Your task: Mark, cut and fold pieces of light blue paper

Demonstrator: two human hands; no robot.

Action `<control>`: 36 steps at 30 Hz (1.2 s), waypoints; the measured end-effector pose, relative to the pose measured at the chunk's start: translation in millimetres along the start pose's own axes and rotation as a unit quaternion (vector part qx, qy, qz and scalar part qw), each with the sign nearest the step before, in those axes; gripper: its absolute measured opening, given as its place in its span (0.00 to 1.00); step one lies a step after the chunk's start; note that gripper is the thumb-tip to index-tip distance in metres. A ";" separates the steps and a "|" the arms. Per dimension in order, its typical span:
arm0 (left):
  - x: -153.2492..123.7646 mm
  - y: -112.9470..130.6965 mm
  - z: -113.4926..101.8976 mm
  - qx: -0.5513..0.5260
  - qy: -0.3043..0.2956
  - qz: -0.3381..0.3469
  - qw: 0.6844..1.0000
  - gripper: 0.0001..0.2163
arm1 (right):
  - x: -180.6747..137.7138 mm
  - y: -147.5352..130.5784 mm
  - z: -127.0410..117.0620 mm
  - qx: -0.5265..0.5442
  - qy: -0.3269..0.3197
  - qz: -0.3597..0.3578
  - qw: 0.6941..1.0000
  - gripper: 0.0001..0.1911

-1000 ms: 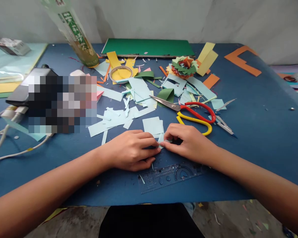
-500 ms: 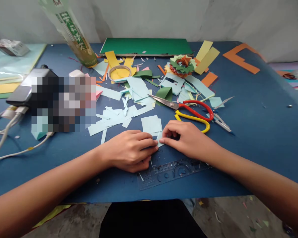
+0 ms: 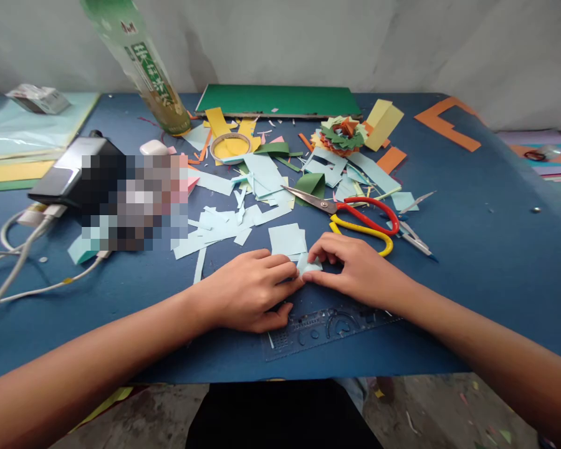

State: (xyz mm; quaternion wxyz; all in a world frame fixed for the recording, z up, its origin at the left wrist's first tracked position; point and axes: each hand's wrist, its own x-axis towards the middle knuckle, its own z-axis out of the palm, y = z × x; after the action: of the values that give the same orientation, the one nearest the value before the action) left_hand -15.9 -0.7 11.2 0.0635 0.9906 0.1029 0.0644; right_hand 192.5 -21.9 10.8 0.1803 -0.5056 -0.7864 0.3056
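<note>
A small folded piece of pale blue paper (image 3: 310, 265) lies on the table between my hands. My right hand (image 3: 350, 267) pinches its right side between thumb and forefinger. From the left, the fingertips of my left hand (image 3: 257, 290) rest against the paper's edge, with the thumb held apart and the fingers stretched out. Just behind is a little stack of pale blue paper squares (image 3: 286, 239). Nearest my right hand lie scissors (image 3: 325, 204) with one red and one yellow handle, blades partly apart. A clear plastic ruler (image 3: 315, 332) lies in front of my hands, partly under the right forearm.
Pale blue scraps (image 3: 219, 231) lie left of centre. Behind them are a tape roll (image 3: 215, 151), a folded-paper ring (image 3: 340, 134), a green board (image 3: 280, 101) and a leaning bottle (image 3: 156, 87). A black device (image 3: 77, 171) with white cables stands left; compasses (image 3: 416, 237) lie right.
My left thumb has moved away from its fingers. The folded paper shows more of its surface between my hands. The whole view has shifted slightly.
</note>
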 end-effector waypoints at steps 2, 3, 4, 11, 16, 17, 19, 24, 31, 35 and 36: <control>0.3 0.2 -0.2 0.008 -0.002 -0.006 1.000 0.16 | 0.2 0.4 0.0 -0.004 -0.004 0.003 1.000 0.08; 0.3 -0.2 -0.5 0.010 -0.003 -0.005 1.000 0.15 | 0.9 0.9 -0.2 -0.006 -0.006 0.007 1.000 0.08; 0.1 -0.9 -0.9 0.010 -0.003 -0.002 1.000 0.15 | 1.8 1.5 -0.5 -0.008 -0.009 0.012 1.000 0.08; -3.9 4.3 -4.6 -0.030 0.012 0.012 0.999 0.13 | 5.1 8.4 -4.8 0.033 -0.050 0.026 0.998 0.05; -22.8 -19.9 -30.0 -0.110 0.049 -0.100 0.988 0.14 | 5.3 5.6 -5.3 0.028 -0.086 0.014 0.996 0.01; -31.8 -31.7 -39.3 -0.082 0.082 -0.202 0.972 0.16 | 5.3 4.3 -5.3 0.024 -0.087 0.014 0.996 0.02; -54.0 -56.9 -57.3 0.040 0.133 -0.431 0.892 0.23 | 5.1 1.7 -5.5 0.014 -0.087 0.014 0.996 0.02; -98.6 -90.6 -72.6 0.059 0.020 -0.651 0.756 0.43 | 3.6 -1.9 -6.4 0.009 -0.094 0.009 0.996 0.03; -103.9 -85.8 -71.4 0.038 0.042 -0.654 0.755 0.42 | 4.0 -6.0 -6.2 0.007 -0.077 0.001 0.997 0.04; -80.3 -57.0 -66.5 0.116 0.141 -0.530 0.828 0.33 | 5.0 -5.6 -5.5 0.014 -0.087 -0.010 0.996 0.05; -69.5 -44.7 -61.4 0.113 0.169 -0.462 0.863 0.26 | 4.9 -4.9 -5.1 0.017 -0.088 -0.017 0.996 0.06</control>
State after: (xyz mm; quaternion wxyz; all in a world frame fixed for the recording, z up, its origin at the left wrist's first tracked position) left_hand -100.7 34.9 57.4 -0.0448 0.8040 0.5644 0.1815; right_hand 190.1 -17.4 17.8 0.1238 -0.4604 -0.8023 0.3592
